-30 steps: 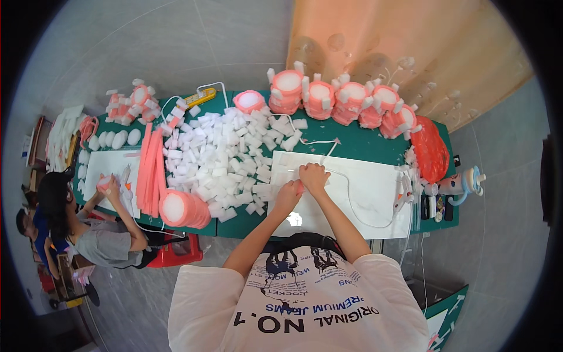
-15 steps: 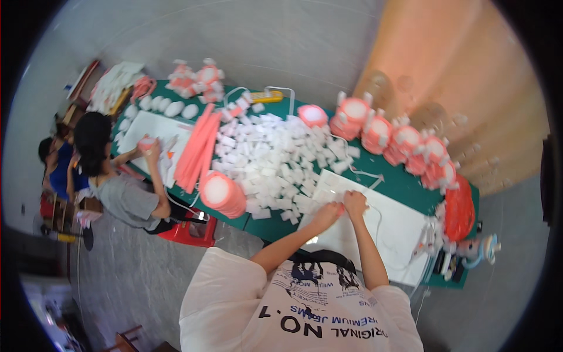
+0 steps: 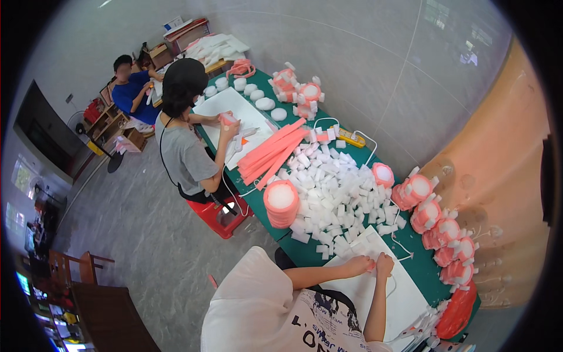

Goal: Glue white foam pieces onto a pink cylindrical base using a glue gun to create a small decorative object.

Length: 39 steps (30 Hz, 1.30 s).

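Note:
My left hand (image 3: 358,266) and my right hand (image 3: 385,266) are close together over a white board (image 3: 406,288) on the green table. The fingers of both hands are closed, with a small pinkish spot between them. What they hold, if anything, is too small to make out. Just beyond my hands spreads a large heap of white foam blocks (image 3: 334,190). A stack of pink-rimmed white foam rounds (image 3: 281,205) stands at the heap's left, near the table edge. A white cord (image 3: 402,243) runs along the right side of the heap.
Pink foam strips (image 3: 271,154) lie beyond the stack. Pink foam pieces with white blocks (image 3: 427,212) line the right edge, near a red plastic bag (image 3: 458,312). A yellow power strip (image 3: 350,138) lies at the back. A co-worker (image 3: 186,135) sits left on a red stool (image 3: 220,218).
My view has swung left, so the table sits lower and further right, and more floor shows. My hands stay closed and close together over the board.

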### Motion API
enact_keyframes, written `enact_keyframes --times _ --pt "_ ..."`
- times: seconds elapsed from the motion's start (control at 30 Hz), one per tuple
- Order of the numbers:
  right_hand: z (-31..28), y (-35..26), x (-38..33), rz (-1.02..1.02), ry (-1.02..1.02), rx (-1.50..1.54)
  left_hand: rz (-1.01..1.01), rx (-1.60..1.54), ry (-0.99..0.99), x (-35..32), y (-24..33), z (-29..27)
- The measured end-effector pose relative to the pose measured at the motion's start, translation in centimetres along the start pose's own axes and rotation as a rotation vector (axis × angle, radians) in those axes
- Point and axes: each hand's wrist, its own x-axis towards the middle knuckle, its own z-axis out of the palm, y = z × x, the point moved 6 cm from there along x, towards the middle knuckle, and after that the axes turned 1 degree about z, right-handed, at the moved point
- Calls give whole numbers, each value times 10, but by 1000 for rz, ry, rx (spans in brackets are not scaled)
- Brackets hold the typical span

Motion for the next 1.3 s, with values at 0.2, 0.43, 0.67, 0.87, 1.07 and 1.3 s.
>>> enact_keyframes --times 0.2,0.43,0.67,0.87,1.07,1.3 --pt "-17 -19 -17 78 12 2 32 36 72 2 -10 9" --pt "-28 -26 -26 145 -50 -19 18 32 -2 5 -6 11" --pt "-18 -13 -20 139 -99 -28 32 179 22 8 11 -21" --pt "-14 -13 -28 114 -17 36 349 -191 366 6 106 -172" --pt "-12 13 -7 9 95 33 777 58 333 -82 247 -332" --pt "1 16 -8 168 -67 124 1726 -114 1102 -183 293 -370"
